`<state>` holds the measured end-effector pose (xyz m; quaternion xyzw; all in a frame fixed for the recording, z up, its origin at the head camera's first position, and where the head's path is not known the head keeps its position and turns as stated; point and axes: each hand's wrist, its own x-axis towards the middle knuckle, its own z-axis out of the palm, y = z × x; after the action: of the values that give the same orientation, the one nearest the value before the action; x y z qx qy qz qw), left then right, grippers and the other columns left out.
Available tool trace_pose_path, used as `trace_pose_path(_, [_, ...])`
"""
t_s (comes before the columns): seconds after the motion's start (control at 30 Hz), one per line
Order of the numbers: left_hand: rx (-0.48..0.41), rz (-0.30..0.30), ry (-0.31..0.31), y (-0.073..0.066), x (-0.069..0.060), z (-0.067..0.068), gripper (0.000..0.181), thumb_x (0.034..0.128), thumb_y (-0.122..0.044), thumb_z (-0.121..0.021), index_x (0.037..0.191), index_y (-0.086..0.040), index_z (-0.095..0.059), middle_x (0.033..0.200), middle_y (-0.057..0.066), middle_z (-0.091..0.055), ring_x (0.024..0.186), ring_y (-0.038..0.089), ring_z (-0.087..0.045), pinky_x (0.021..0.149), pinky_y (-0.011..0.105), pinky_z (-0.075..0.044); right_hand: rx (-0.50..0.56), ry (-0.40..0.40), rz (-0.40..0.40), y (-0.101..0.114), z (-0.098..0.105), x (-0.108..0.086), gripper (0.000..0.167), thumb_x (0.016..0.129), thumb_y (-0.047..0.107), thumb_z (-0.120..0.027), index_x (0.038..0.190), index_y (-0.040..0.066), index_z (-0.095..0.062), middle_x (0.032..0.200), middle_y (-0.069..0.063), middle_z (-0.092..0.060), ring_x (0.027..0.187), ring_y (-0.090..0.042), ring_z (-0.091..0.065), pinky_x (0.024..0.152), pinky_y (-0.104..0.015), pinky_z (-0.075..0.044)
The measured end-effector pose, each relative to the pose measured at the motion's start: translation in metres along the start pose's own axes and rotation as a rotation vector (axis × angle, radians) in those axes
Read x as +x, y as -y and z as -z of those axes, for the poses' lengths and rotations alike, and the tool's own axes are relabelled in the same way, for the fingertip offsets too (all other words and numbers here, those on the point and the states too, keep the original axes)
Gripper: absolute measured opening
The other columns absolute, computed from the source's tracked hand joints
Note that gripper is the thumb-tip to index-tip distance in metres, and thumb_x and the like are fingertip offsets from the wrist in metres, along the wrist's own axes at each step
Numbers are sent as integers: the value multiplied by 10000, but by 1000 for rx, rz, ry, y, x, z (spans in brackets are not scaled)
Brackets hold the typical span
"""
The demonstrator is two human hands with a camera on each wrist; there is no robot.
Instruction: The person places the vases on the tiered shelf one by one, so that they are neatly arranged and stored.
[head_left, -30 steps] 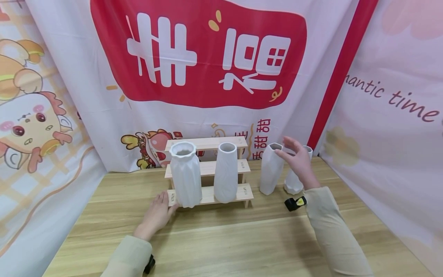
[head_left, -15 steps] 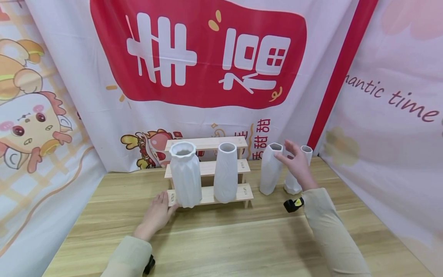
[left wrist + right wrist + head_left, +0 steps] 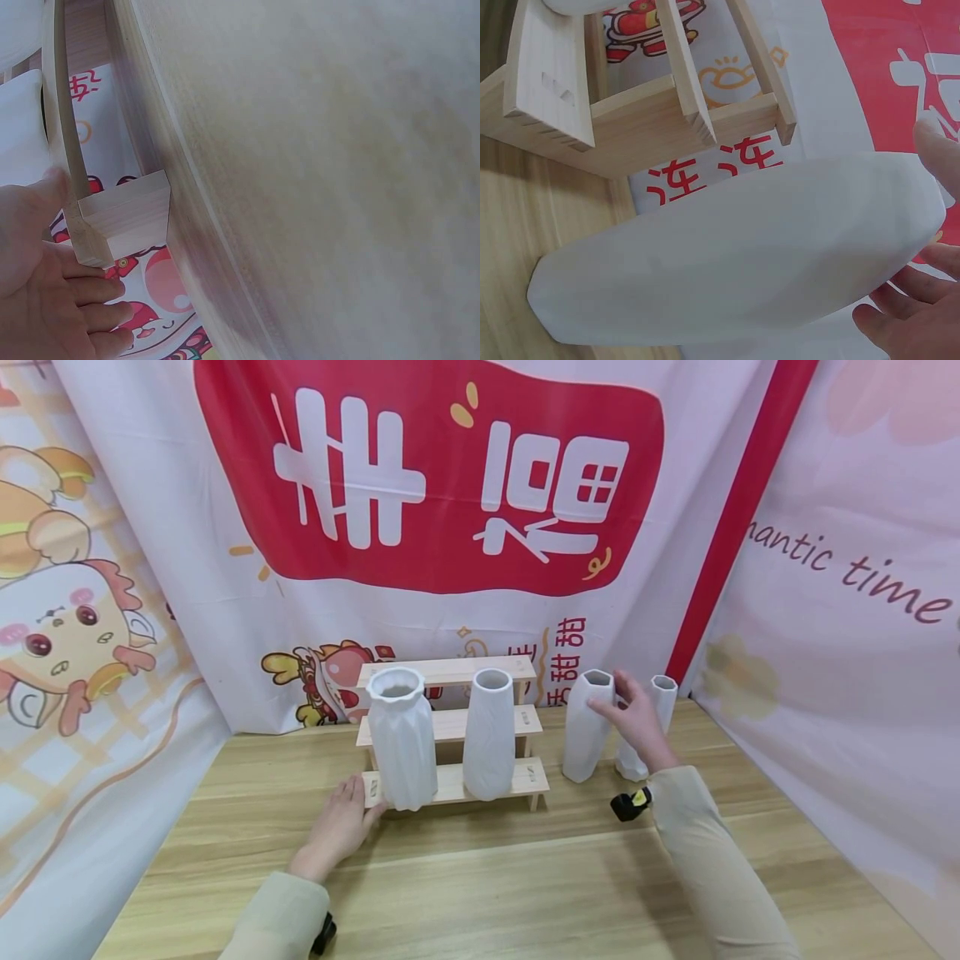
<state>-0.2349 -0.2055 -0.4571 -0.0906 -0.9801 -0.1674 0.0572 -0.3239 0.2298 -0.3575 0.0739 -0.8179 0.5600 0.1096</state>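
My left hand (image 3: 341,827) rests against the left end of a three-tier wooden display stand (image 3: 450,723), thumb at the front edge of the lowest board. In the left wrist view its fingers (image 3: 97,315) lie fairly straight beside the board's end. Two upright white vases stand on the bottom tier: a fluted vase (image 3: 405,743) with a wavy rim and a smoother tapered vase (image 3: 490,743). My right hand (image 3: 637,718) is around the upper part of a faceted white vase (image 3: 585,735) on the table, fingers loosely spread. Firm contact there is unclear.
Behind the right hand stands another slim white vase (image 3: 663,697), partly hidden. The wooden table (image 3: 495,893) extends in front of the stand. A printed cloth (image 3: 442,485) hangs close behind it, with further cloths at both sides.
My right hand has come lower and slightly left, its thumb moving from rim height to the upper side of the faceted vase. The left hand and the vases stay put.
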Motion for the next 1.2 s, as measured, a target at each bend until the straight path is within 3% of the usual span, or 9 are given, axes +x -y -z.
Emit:
trace_pose_path(0.23, [-3,-2,-6,0,-1,0,662,967,-280,-469,1304,243,-242,1333,423,-249,1242,519,-255,1047,550,-204,9,1,2,-5,-4,3,802,844,240,-684,1448,13,-207,1453,-208,-269,1325,-336,-246,1074,-456,-223])
trace_pose_path(1.2, [-9,12,17,-1,-1,2,667,969,-283,-467,1320,230,-224,1349,410,-243,1254,512,-241,1053,545,-194,-66,39,-81,-5,4,9,775,854,359,-650,1458,84,-250,1437,-190,-316,1287,-367,-311,1015,-501,-318])
